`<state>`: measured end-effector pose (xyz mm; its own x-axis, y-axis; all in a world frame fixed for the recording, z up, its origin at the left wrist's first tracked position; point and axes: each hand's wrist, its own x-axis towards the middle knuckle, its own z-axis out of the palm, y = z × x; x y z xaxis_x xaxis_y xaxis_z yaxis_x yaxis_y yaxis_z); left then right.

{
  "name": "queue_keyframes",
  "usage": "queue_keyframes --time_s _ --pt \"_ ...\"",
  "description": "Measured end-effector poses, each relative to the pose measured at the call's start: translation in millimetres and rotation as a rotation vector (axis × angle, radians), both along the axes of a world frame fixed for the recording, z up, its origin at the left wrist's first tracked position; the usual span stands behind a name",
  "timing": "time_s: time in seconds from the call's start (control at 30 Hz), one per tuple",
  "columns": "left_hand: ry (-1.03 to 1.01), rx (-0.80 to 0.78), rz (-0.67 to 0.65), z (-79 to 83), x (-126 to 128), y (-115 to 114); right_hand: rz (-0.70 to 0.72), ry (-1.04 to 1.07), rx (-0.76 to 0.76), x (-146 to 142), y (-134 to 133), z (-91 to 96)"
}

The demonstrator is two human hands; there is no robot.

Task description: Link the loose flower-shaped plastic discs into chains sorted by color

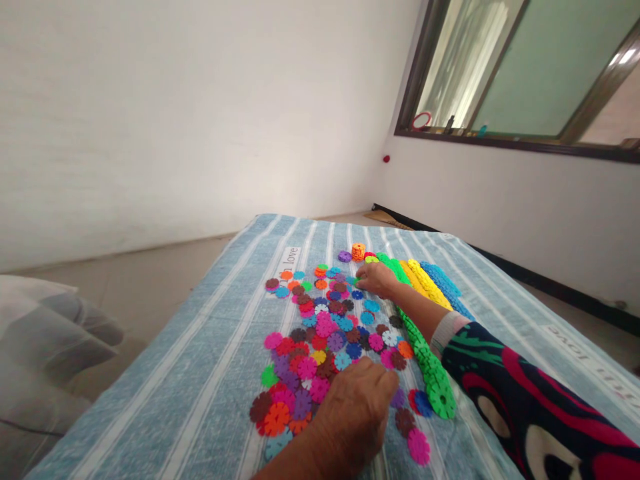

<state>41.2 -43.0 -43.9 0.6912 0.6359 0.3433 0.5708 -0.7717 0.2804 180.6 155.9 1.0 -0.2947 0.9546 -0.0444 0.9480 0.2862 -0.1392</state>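
Observation:
A loose spread of notched plastic snowflake discs (324, 325) in many colours lies on the striped cloth. My left hand (356, 407) is low over the near part of the spread, its fingers curled under; what they hold, if anything, is hidden. Farther off, my right hand (379, 279) reaches across with fingers pinched at the far right of the spread. A green disc (357, 283) shows at its fingertips. Beneath my right forearm runs a long overlapping row of green discs (425, 357). Beside it lie rows of yellow discs (430, 285) and blue discs (447, 283).
An orange stack of discs (358, 251) and a purple disc (345, 256) are at the far side. The blue striped cloth (200, 360) covers the table. Sheer white fabric (45, 333) is at the left. Walls and a window (530, 73) stand beyond.

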Motion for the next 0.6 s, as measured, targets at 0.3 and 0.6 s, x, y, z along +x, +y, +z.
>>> queue_keyframes --time_s 0.3,0.6 --pt "0.021 -0.028 0.017 4.0 -1.3 1.2 0.028 -0.125 0.105 -9.2 -16.6 -1.0" --pt "0.019 -0.050 0.003 4.4 -0.7 0.0 0.035 -0.027 0.109 5.9 -11.1 11.8"
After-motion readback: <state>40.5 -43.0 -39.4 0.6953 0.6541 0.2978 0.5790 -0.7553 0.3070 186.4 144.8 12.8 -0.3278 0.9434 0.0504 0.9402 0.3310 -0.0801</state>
